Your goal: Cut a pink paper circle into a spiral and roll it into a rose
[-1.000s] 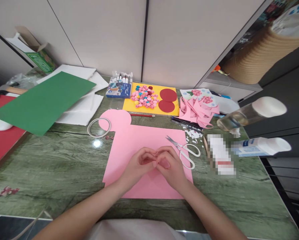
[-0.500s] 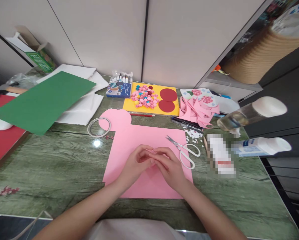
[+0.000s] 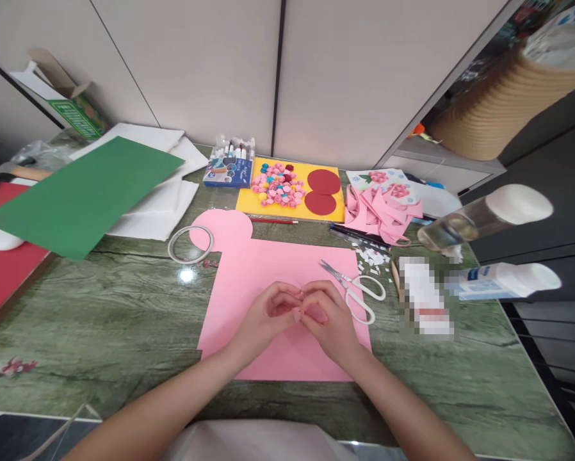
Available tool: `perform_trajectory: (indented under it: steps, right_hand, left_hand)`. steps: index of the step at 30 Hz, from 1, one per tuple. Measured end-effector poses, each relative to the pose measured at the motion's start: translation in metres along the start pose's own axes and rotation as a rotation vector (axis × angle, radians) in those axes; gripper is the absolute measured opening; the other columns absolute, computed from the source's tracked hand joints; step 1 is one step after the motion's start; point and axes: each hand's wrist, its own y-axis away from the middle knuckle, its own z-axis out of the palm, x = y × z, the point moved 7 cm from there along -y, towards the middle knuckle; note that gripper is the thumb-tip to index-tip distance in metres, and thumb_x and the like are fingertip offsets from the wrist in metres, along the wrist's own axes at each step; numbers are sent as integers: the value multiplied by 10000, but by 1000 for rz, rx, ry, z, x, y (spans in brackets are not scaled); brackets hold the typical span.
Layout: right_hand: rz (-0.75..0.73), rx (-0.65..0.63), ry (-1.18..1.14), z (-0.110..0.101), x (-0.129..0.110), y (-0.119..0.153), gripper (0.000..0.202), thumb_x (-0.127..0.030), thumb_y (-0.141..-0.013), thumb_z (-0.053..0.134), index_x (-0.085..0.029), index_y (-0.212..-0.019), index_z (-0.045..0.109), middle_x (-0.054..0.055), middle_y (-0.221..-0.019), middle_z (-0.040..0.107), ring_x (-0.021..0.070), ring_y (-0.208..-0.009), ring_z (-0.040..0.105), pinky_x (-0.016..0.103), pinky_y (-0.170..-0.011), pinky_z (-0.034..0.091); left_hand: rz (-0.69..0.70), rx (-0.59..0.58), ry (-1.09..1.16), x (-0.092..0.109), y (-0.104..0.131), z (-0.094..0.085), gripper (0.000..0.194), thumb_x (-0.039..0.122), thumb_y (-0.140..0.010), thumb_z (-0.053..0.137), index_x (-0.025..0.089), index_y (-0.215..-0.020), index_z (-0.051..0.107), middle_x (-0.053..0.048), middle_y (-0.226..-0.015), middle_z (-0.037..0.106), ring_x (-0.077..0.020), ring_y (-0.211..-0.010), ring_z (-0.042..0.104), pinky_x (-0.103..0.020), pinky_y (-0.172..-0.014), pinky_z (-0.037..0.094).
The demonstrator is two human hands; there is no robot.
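Note:
My left hand (image 3: 267, 315) and my right hand (image 3: 330, 315) meet fingertip to fingertip above a large pink paper sheet (image 3: 287, 259). Both are closed in a pinch, with thumbs and fingers curled together. Whatever small thing they hold is hidden by the fingertips; pink shows through the gaps, and I cannot tell whether it is the sheet below or a piece in the fingers. White-handled scissors (image 3: 355, 282) lie on the sheet just right of my right hand. A roll of tape (image 3: 190, 245) rests to the left, partly over pink paper circles (image 3: 230, 227).
Small rolled paper coils (image 3: 278, 186) and dark red circles (image 3: 323, 182) lie on yellow paper (image 3: 249, 203) at the back. Pink offcuts (image 3: 378, 214), white scraps (image 3: 371, 257), a clear bottle (image 3: 479, 218) and a white bottle (image 3: 522, 280) stand right. Green paper (image 3: 86, 192) lies left.
Both hands have shifted slightly to the right, and their fingers have curled more, with the fingertips and thumbs drawn together. The things on the table have stayed put.

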Motion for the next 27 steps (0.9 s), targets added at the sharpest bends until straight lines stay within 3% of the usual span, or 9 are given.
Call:
perform_trajectory:
  steps: [6,20,27]
  right_hand:
    - [-10,-10,16,0,-2,-1,122,-127,-763,620,-238,-752,571,24,-933,539,182,-901,561,348,-791,488]
    - [-73,-65,5,3,-8,-1,302,-126,-856,518,-315,-1074,606,41,-1007,541,166,-953,569,336,-806,514]
    - [-34,18,32,-2,-5,-2,183,-111,-787,585,-271,-858,643,33,-954,555,181,-904,583,352,-780,513]
  left_hand:
    - [-6,21,12,0,0,-1,264,229,-720,678,185,-943,545,-28,-838,641,-154,-830,598,-295,-785,430]
    - [-17,103,24,3,0,-9,251,182,-709,664,190,-923,534,-3,-812,637,-139,-810,589,-265,-755,426]
    - [-5,55,10,3,1,-4,269,218,-716,670,192,-950,538,-20,-819,653,-157,-820,600,-294,-774,430]
